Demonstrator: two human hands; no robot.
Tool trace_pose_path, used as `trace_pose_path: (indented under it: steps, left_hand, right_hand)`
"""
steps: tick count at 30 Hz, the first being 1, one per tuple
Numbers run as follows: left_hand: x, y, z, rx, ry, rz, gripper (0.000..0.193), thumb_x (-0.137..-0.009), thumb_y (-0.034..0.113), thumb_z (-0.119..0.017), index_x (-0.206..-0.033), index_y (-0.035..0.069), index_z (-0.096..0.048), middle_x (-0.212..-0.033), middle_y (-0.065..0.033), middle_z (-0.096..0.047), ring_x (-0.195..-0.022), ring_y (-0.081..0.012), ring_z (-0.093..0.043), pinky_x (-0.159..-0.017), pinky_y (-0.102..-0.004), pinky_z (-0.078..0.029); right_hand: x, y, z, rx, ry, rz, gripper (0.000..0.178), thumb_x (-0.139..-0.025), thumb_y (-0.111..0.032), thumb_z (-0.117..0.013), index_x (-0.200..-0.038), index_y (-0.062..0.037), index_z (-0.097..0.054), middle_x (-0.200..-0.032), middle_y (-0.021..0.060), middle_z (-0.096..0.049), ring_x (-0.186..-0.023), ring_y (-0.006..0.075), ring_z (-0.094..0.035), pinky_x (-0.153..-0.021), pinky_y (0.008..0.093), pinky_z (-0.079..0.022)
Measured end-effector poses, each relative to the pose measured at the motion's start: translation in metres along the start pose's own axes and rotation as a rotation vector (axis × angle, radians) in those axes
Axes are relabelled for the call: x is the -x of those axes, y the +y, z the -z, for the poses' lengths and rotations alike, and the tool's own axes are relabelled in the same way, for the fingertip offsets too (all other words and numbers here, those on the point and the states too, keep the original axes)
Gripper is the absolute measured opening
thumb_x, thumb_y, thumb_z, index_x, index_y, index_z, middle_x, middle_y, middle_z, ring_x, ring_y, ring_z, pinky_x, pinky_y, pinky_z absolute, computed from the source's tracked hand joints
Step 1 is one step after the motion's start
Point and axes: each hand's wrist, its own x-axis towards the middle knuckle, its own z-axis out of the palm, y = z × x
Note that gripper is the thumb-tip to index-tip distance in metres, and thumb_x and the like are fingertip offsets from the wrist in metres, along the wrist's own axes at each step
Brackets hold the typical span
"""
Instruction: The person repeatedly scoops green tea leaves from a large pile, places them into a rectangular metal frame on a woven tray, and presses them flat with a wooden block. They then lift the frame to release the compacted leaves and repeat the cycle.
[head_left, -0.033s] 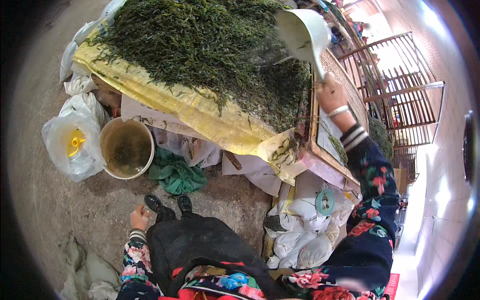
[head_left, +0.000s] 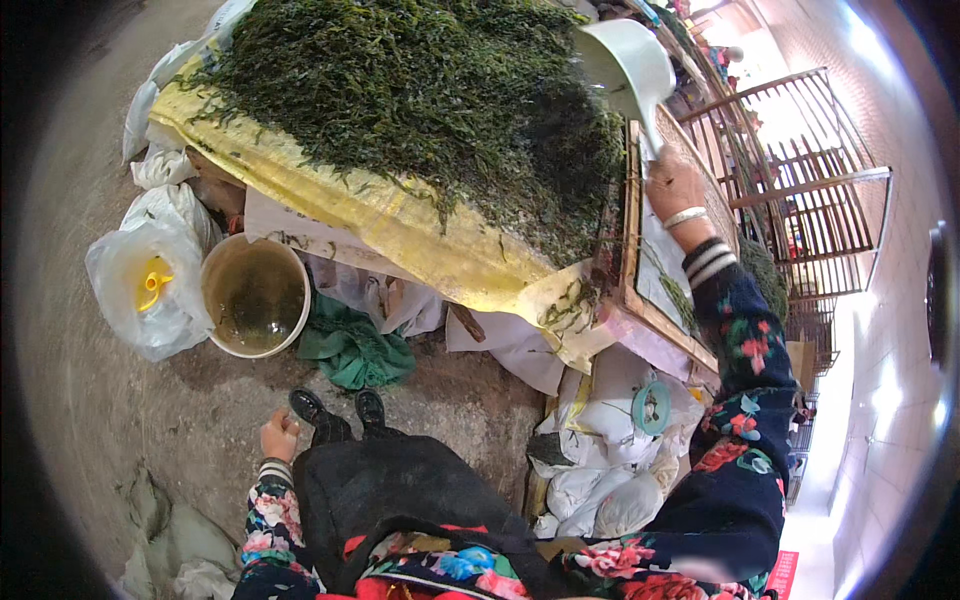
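A white plastic water scoop [head_left: 645, 70] is in my right hand [head_left: 675, 185], fingers wrapped around its handle. The scoop is tilted at the right edge of a large heap of wet, dark green seaweed-like leaves [head_left: 400, 90]. Beneath the heap spreads a yellow woven sheet [head_left: 350, 215]. My right forearm reaches over a wooden-framed tray [head_left: 655, 265] with a few green strands on it. My left hand [head_left: 280, 436] hangs low beside my leg, fingers curled in, with nothing visible in them.
A round bucket [head_left: 302, 325] of murky water stands on the floor at left, beside a clear plastic bag [head_left: 110, 300] with a yellow item inside. Green netting [head_left: 355, 350] lies near my shoes. White sacks [head_left: 600, 490] fill the lower right. Slatted racks [head_left: 810, 180] stand beyond.
My right hand and the scoop have shifted slightly to the right, and the scoop looks less blurred. The left hand stays where it was.
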Motion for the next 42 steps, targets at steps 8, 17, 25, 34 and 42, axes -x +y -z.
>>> trace_pose_path:
  steps: [8,17,25,34,42]
  left_hand:
    - [0.004,0.006,0.022,-0.128,0.097,-0.028,0.039,-0.083,0.022,-0.070,-0.113,-0.002,-0.068,-0.088,-0.0231,-0.070,-0.084,-0.0398,-0.068,-0.076,-0.0467,-0.053]
    - [-0.057,0.022,0.082,-0.103,0.297,0.016,0.041,-0.087,0.024,-0.067,-0.120,0.000,-0.066,-0.123,-0.0227,-0.066,-0.115,-0.0400,-0.061,-0.101,-0.0459,-0.047]
    - [-0.172,-0.008,0.213,-0.120,0.730,-0.053,0.042,-0.082,0.023,-0.074,-0.117,0.002,-0.066,-0.117,-0.0194,-0.066,-0.113,-0.0375,-0.060,-0.098,-0.0461,-0.048]
    - [-0.290,-0.060,0.305,-0.157,0.766,0.442,0.071,-0.076,0.031,-0.082,-0.132,0.000,-0.052,-0.130,-0.0272,-0.058,-0.117,-0.0415,-0.061,-0.097,-0.0507,-0.050]
    - [-0.324,-0.110,0.323,-0.114,0.883,0.117,0.034,-0.074,0.014,-0.070,-0.106,0.002,-0.067,-0.089,-0.0260,-0.070,-0.087,-0.0446,-0.069,-0.079,-0.0508,-0.056]
  right_hand:
    - [-0.015,0.040,-0.082,0.089,0.169,0.015,0.029,-0.098,-0.023,-0.048,-0.117,-0.0062,-0.061,-0.076,0.0191,-0.070,-0.066,0.0382,-0.069,-0.057,0.0490,-0.053]
    - [0.123,-0.190,-0.023,-1.522,-0.324,-0.085,0.010,-0.095,-0.010,-0.063,-0.097,-0.0073,-0.053,-0.071,-0.0048,-0.046,-0.058,0.0055,-0.043,-0.048,0.0215,-0.032]
    - [0.255,-0.409,-0.007,-1.712,-1.201,-0.319,0.010,-0.093,-0.007,-0.066,-0.096,-0.0056,-0.056,-0.068,-0.0050,-0.050,-0.055,0.0044,-0.044,-0.046,0.0233,-0.036]
    - [0.223,-0.605,-0.143,-0.693,-0.749,0.435,0.037,-0.088,-0.019,-0.069,-0.118,-0.0006,-0.062,-0.096,0.0220,-0.068,-0.094,0.0445,-0.062,-0.084,0.0509,-0.051]
    - [0.116,-0.841,-0.083,-1.397,-1.305,-0.006,0.042,-0.097,-0.041,-0.061,-0.110,-0.0006,-0.061,-0.086,0.0168,-0.067,-0.066,0.0298,-0.067,-0.055,0.0477,-0.052]
